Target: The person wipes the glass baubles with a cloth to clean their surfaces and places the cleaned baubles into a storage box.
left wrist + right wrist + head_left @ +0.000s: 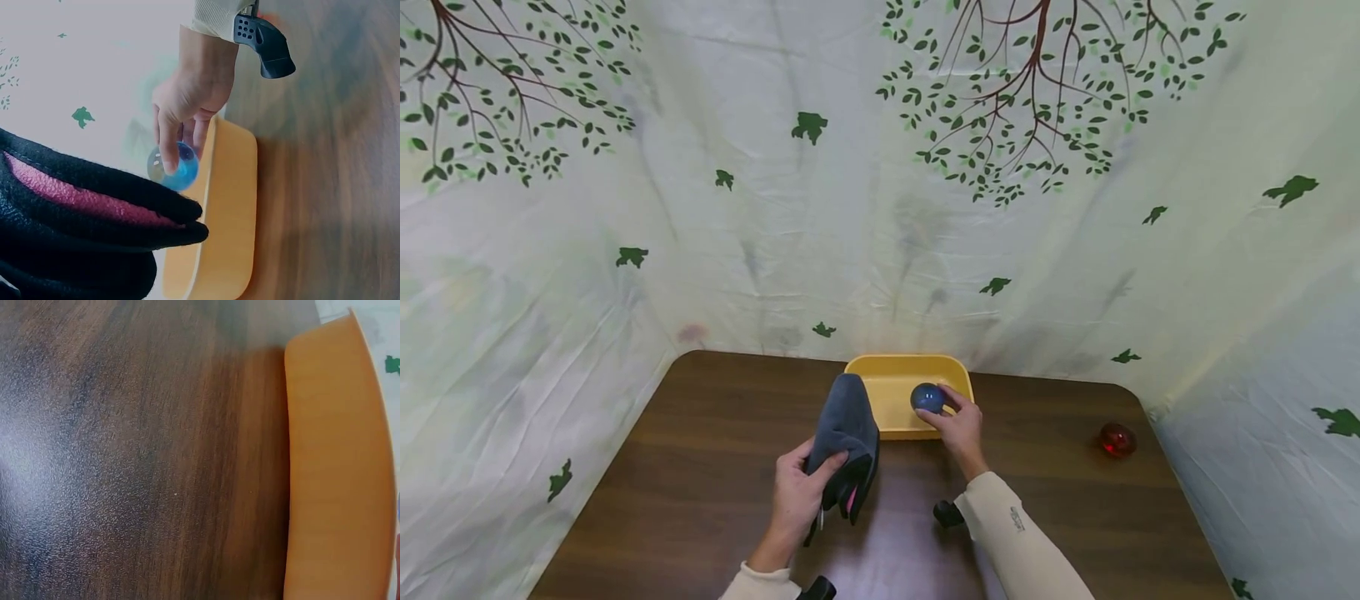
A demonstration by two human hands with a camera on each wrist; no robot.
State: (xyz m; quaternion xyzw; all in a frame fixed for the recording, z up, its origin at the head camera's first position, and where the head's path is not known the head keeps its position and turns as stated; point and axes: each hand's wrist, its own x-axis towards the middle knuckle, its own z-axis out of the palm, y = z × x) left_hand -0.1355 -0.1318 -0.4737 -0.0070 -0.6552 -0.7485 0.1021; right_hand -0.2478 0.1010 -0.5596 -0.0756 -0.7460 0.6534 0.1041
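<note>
My left hand (797, 496) grips a soft blue-grey fabric pouch (844, 417) with black edges and a strip of pink inside; the thumb presses on its near side. In the left wrist view, the pouch's black edges (94, 181) part around the pink lining. My right hand (961, 425) pinches a shiny, see-through blue ball (927, 397) between thumb and fingers, over the yellow tray (891, 433). The left wrist view shows the ball close to the pouch's tip, above the tray's rim.
A shiny red ball (1117, 440) lies on the brown wooden table (700, 475), off to the right. The tray stands at the table's back edge, against a pale cloth (865, 233) printed with leaves and branches. Cloth also hangs along both sides.
</note>
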